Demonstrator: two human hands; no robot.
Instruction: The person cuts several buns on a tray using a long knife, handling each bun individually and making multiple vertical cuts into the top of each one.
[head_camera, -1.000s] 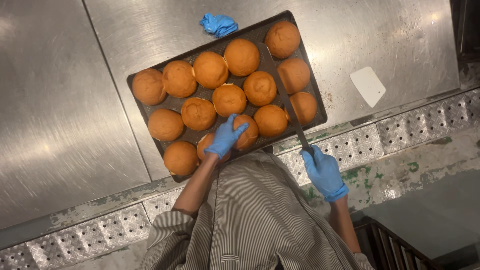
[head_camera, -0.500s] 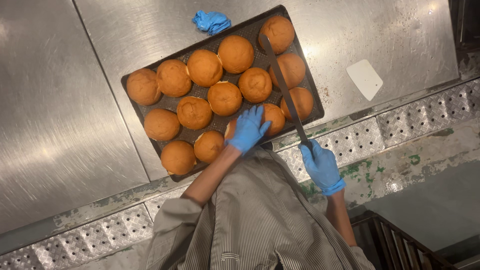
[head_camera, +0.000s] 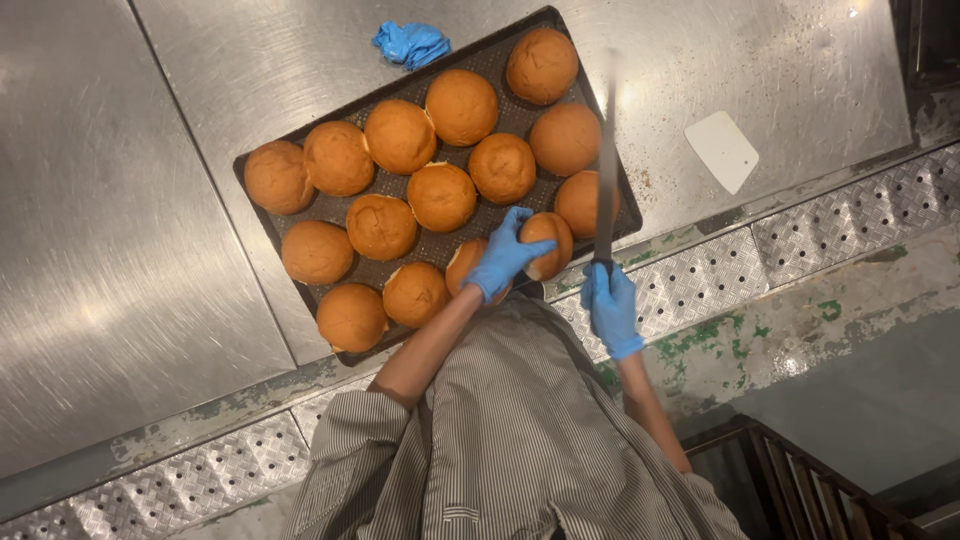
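Right now my left hand (head_camera: 505, 255) is closed over a bun (head_camera: 545, 245), fingers curled across its top and near side, at the near edge of the baking tray (head_camera: 262, 200). I judge the bun light and soft, with a thin browned crust that dents under pressure, so it wants a loose cupped hold around the sides rather than a squeeze from above. It sits tilted, partly lifted off the tray's dimpled floor, touching the neighbouring bun (head_camera: 468, 268) that my wrist half hides.

My right hand (head_camera: 610, 305) is clamped around the handle of a long knife (head_camera: 605, 160), just beside the held bun on its right. The blade is stiff and narrow, pointing away from me along the tray's right edge, blurred along its length, so I cannot tell its exact tilt.

Outward, the other buns (head_camera: 440, 195) fill the tray in rows, near one another. Beyond the tray's far edge a crumpled blue glove (head_camera: 412, 43) lies on the steel counter (head_camera: 130, 200). Well apart, toward the counter's right side, rests a white scraper (head_camera: 722, 150).
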